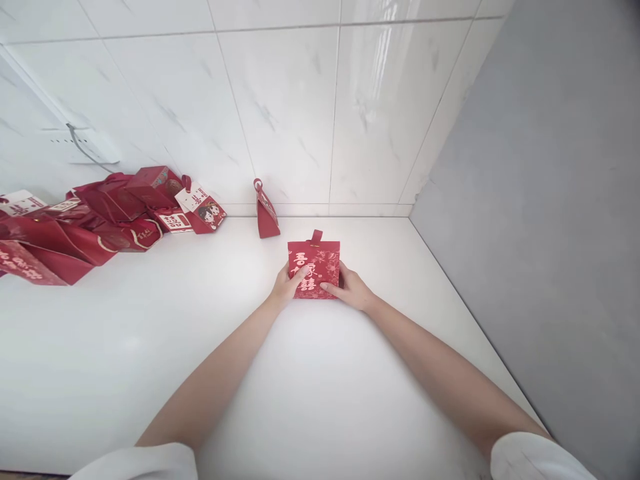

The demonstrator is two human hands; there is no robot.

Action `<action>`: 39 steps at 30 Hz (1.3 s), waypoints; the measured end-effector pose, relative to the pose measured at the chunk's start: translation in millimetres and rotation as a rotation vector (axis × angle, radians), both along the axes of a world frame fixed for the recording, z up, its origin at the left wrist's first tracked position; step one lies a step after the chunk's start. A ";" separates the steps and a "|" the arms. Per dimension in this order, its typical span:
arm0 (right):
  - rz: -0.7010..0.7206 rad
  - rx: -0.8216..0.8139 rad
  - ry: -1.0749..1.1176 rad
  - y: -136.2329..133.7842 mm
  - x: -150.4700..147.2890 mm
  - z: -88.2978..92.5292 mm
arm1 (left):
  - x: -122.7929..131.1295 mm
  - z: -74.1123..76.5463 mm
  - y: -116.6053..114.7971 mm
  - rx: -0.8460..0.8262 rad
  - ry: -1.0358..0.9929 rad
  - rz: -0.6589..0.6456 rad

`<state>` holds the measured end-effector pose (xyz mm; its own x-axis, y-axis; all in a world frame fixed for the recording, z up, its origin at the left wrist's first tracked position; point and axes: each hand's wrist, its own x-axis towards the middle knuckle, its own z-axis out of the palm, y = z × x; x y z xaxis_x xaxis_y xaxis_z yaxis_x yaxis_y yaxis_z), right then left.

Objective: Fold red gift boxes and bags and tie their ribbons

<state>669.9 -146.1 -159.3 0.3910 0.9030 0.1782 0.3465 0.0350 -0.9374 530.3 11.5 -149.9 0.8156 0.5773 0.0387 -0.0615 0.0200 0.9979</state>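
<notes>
A red gift box (pixel 327 257) with pale Chinese characters, a floral print and a ribbon loop at its top edge is between my two hands on the white table. My left hand (pixel 286 285) grips its left side, the thumb lying across the printed front. On the right side, my right hand (pixel 354 288) holds it the same way, thumb on the lower front. The other fingers of both hands are mostly hidden at the sides and behind the box. Behind it, near the wall, stands a small red triangular box (pixel 267 217) with a ring-shaped loop on top.
Several red gift boxes (pixel 113 197) lie heaped at the left along the tiled wall (pixel 280 100), some with white tags. A cable (pixel 85 150) runs from a socket (pixel 75 143) behind them. A grey panel (pixel 540 200) borders the white table (pixel 200 333) on the right.
</notes>
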 end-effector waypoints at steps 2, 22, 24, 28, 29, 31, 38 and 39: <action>-0.022 0.003 0.036 2.7 0.5 -0.1 | 2.4 0.5 0.0 0.034 0.007 0.042; -0.381 -0.056 0.058 17.8 -10.8 -1.7 | 13.5 -4.2 2.6 0.139 0.001 0.355; -0.408 -0.053 0.083 19.8 -11.7 -3.9 | 13.7 -5.6 3.7 0.120 -0.003 0.374; -0.410 0.015 0.158 19.4 -9.3 -7.7 | 18.7 -3.4 6.8 0.128 0.032 0.341; -0.400 0.016 0.162 18.9 -7.9 -8.4 | 20.3 -2.4 7.8 0.126 0.044 0.317; -0.385 0.001 0.164 17.9 -5.0 -9.0 | 22.9 -0.9 9.9 0.112 0.063 0.268; -0.338 0.023 0.232 15.3 -1.5 -8.7 | 24.2 -0.1 12.7 0.072 0.106 0.229; -0.335 0.026 0.247 14.9 -1.6 -8.9 | 24.1 0.0 12.4 0.067 0.110 0.229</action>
